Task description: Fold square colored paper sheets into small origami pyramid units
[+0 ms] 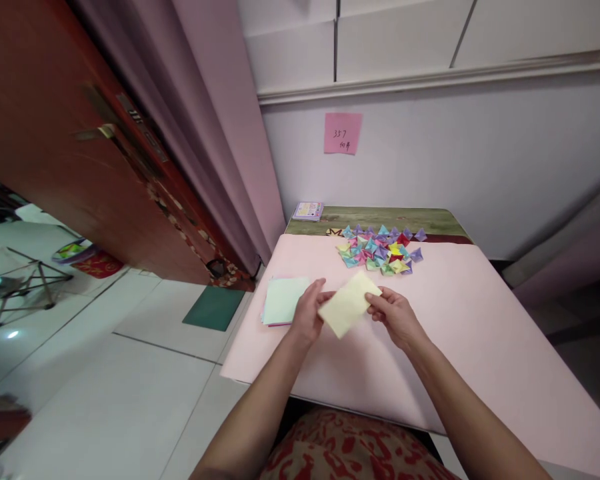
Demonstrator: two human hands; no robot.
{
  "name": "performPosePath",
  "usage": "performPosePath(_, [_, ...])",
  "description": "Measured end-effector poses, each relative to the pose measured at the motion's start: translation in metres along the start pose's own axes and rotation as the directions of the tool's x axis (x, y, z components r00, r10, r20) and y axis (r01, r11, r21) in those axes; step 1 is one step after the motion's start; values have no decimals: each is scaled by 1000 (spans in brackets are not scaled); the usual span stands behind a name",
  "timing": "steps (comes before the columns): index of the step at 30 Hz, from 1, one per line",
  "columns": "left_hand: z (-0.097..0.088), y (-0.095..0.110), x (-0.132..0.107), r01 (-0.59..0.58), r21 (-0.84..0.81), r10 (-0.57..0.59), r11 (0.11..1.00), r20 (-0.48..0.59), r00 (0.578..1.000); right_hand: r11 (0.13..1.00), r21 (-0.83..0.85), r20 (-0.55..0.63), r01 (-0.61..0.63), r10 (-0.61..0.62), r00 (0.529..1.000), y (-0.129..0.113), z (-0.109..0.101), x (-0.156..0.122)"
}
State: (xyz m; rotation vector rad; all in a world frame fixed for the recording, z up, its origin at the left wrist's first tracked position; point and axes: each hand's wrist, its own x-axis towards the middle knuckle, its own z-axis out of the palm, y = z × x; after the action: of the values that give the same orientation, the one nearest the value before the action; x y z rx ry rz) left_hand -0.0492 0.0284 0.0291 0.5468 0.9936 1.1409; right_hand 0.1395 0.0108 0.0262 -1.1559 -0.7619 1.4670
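A pale yellow sheet of paper (349,303) is held above the pink table (480,333) between both hands. My left hand (307,313) pinches its lower left edge with thumb and fingers closed on it. My right hand (395,313) grips its right edge the same way. The sheet looks folded in half and tilts up to the right. Just left of my left hand lies a small stack of square papers (283,300), pale green on top with pink beneath.
A heap of several small folded paper pieces in many colours (380,250) lies further back on the table. A small printed packet (309,211) rests at the far left corner. A pink note (343,133) is stuck on the wall. A red door and curtain stand left.
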Motion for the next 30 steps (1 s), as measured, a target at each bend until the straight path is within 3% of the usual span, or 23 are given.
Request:
performPosePath(3, [-6,-15,0,85,-212,-84,974,14,996,982,186,-139,40,-14,990,12,7,-3])
performPosePath(5, [1,-29,-6,147,-244,-110,959,158,981,970,237,-173,63,-21,985,21,15,-7])
performPosePath(6, [7,-35,-10,141,-230,-95,963,200,975,968,242,-176,68,-25,984,25,19,-10])
performPosePath(8, [20,-44,-14,47,-190,-19,981,148,989,975,212,-151,70,-38,988,33,24,-17])
performPosePath(10, [29,-46,-15,6,-164,-1,986,28,1000,990,122,-78,75,-66,995,37,23,-24])
performPosePath(13, [32,-38,-11,-4,-151,-2,988,-40,999,981,-83,36,178,-176,984,39,8,-31])
performPosePath(17, [25,-25,-13,22,-79,-25,997,-34,999,820,-369,153,437,-411,899,34,-23,-28])
performPosePath(22, [26,-23,-21,113,-7,-112,994,56,992,669,-506,259,545,-485,836,24,-37,-16])
performPosePath(26, [27,-24,-25,121,54,-125,991,95,988,746,-448,202,493,-453,868,22,-34,-12])
performPosePath(30, [29,-23,-30,30,42,-36,999,129,991,836,-379,65,397,-404,913,23,-28,-16])
